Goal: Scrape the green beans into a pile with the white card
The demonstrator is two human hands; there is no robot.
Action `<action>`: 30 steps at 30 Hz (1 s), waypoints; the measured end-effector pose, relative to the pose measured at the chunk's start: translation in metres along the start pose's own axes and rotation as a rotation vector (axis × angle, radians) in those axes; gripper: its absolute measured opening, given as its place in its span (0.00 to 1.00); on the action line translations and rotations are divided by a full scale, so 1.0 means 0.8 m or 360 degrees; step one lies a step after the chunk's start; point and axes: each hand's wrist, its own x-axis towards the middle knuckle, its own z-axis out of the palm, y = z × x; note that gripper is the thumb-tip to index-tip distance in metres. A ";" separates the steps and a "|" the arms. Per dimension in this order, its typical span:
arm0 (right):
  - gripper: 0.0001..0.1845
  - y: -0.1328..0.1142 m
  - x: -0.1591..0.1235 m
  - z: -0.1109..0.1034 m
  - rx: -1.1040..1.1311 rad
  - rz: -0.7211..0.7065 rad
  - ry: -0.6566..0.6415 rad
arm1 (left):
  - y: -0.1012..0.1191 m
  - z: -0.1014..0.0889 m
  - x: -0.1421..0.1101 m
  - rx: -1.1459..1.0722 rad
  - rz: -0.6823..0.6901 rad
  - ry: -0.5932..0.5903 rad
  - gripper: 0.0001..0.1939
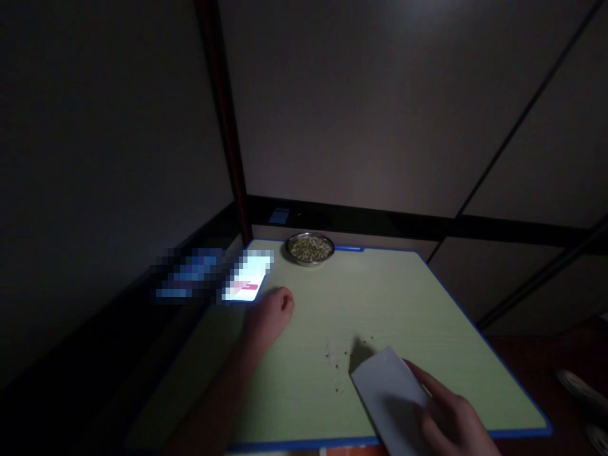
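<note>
My left hand (270,315) is closed into a loose fist above the left part of the pale green table. The inside of that fist is hidden. Beside it, to the upper left, glows a bright phone screen (249,278), partly blurred out. In my right hand (451,415), at the front right, is a pale, flat piece that looks like folded paper (392,396), tilted over the table. Left of its far corner lie several small dark crumbs (337,365). A metal bowl (310,261) filled with green and white bits stands at the back.
The small table (403,304) has a blue rim and stands in a corner against dim wall panels (356,126). A blue strip (349,249) lies along its back edge. Shoes (582,389) are on the dark floor at the right.
</note>
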 end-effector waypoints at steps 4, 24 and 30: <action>0.30 -0.005 0.000 0.006 0.0009 0.0009 -0.0040 | -0.001 0.002 0.000 0.0001 0.0038 0.0019 0.10; 0.32 -0.001 0.007 0.018 0.0067 -0.0026 -0.0187 | 0.003 0.001 -0.002 0.0021 0.0032 0.0040 0.10; 0.31 0.005 0.012 0.022 0.0035 -0.0004 -0.0195 | 0.005 0.000 -0.003 0.0022 0.0031 0.0031 0.10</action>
